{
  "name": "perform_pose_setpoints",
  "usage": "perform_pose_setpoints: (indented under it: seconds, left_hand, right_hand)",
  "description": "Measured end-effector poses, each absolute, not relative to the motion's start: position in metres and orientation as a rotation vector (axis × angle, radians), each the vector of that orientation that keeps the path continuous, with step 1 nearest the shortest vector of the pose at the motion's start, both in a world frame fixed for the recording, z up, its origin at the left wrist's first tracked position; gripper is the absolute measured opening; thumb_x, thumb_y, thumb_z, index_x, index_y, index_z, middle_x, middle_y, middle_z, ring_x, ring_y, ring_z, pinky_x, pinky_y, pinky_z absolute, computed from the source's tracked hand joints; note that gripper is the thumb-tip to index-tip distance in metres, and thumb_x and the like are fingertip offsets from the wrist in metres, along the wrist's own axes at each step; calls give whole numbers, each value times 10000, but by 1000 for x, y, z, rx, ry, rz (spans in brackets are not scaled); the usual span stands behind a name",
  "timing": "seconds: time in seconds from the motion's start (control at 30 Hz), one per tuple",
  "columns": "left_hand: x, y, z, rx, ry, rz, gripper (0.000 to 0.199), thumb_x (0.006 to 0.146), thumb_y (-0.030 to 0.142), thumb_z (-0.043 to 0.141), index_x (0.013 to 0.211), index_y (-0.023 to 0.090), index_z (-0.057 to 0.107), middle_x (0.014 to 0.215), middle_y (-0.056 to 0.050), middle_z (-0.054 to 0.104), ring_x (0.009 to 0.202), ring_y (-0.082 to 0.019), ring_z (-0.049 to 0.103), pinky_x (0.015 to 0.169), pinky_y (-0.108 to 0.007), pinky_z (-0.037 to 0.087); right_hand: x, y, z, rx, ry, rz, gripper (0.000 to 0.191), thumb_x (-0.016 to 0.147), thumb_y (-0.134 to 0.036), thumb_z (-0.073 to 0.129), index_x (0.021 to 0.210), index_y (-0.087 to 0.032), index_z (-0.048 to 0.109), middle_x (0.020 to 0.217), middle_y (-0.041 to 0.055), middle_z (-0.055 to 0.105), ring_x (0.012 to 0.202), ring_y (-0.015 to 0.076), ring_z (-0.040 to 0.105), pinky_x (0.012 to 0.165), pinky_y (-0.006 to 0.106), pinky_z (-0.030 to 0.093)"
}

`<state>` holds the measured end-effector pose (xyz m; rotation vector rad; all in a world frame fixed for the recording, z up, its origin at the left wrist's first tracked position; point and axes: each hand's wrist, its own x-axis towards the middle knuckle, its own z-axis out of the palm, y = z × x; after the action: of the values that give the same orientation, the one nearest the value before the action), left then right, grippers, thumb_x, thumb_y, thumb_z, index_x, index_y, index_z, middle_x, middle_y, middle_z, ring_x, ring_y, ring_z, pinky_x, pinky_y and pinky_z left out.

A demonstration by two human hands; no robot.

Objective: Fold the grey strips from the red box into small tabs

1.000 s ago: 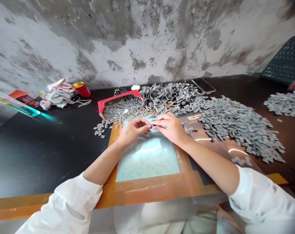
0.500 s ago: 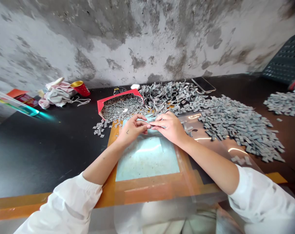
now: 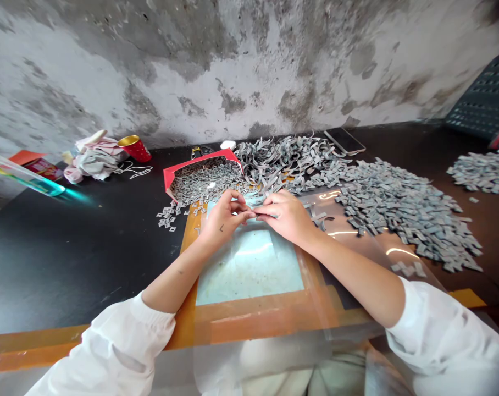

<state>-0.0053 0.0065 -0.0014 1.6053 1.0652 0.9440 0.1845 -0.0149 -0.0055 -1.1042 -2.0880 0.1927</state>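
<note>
Left grip (image 3: 226,218): closed, pinching gray strip (image 3: 262,213)
Right grip (image 3: 286,218): closed, pinching same strip
Red box (image 3: 200,161): 11 o'clock
Gray pile (image 3: 402,212): 3 o'clock

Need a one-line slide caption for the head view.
Left hand and right hand meet fingertips above a tape-edged board, beside heaps of small grey strips.

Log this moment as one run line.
left hand: fingertips at small grey piece | right hand: pinching it | nearby: red-edged box of grey pieces | loose grey heap
</note>
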Motion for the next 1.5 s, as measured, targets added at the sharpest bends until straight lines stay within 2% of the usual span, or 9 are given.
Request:
perform_pose_setpoints:
  seconds: [0.13,0.3,0.47,0.6,0.97,1.1,1.3,1.4,1.5]
  left_hand:
    - [-4,6,-2,1598,1056,1003,358,693,282,745,905,201,467,754,5,644,675,-141,626,579,-237,511]
    - [-6,7,-4,1679,1037,1039,290,721,352,739,914,183,604,811,-32,663,766,-166,640,639,-256,515]
    - [-7,1,3,1941,1043,1016,272,743,385,727,942,201,704,886,-50,692,779,-166,635,703,-274,521]
    - [-7,-5,11,2216,977,1089,175,820,334,652,928,208,708,891,-52,684,777,-155,613,700,-272,506]
    - [-7,-7,14,2458,1146,1101,117,825,310,622,875,223,682,789,-40,656,700,-166,556,678,-286,411]
    - [-6,-8,17,2441,1191,1095,107,804,313,641,853,230,689,723,-27,615,716,-175,543,721,-296,409]
    - [-7,2,7,1995,1103,1000,182,771,371,683,852,208,686,944,-57,662,884,-188,598,774,-294,467]
    - [-10,7,0,1765,1130,888,245,752,406,702,862,187,687,874,-49,684,782,-169,618,740,-291,476]
    - [-10,7,-2,1581,1047,907,307,721,359,741,941,179,625,811,-30,685,727,-150,622,703,-275,479]
  right_hand:
    - [182,-15,-2,-1108,-1916,517,209,796,-184,665,985,-232,741,874,28,699,788,144,587,740,280,462]
    - [184,-14,0,-1108,-1705,885,297,803,-224,608,1089,-200,684,930,37,707,772,134,613,731,281,487]
    - [182,-12,-1,-1068,-1530,1124,368,762,-244,626,1126,-201,606,827,13,681,700,122,594,647,256,459]
    - [177,-13,0,-1014,-1331,1305,358,720,-265,668,1053,-190,560,718,-25,636,682,116,595,672,257,451]
    - [177,-13,-1,-1070,-1324,1150,338,684,-269,683,962,-217,498,727,-29,647,589,100,531,548,228,360]
    - [176,-12,-4,-1098,-1360,1064,297,688,-256,671,940,-205,521,731,-21,645,571,94,512,532,226,355]
    - [180,-9,-8,-1072,-1456,995,155,734,-275,651,847,-176,610,797,12,651,684,116,576,646,250,454]
    - [182,-10,-6,-1067,-1525,1008,165,771,-298,636,883,-179,665,851,29,686,747,132,617,714,272,485]
    - [183,-11,-3,-1038,-1572,1042,181,780,-338,651,862,-187,707,869,35,712,787,151,642,739,286,495]
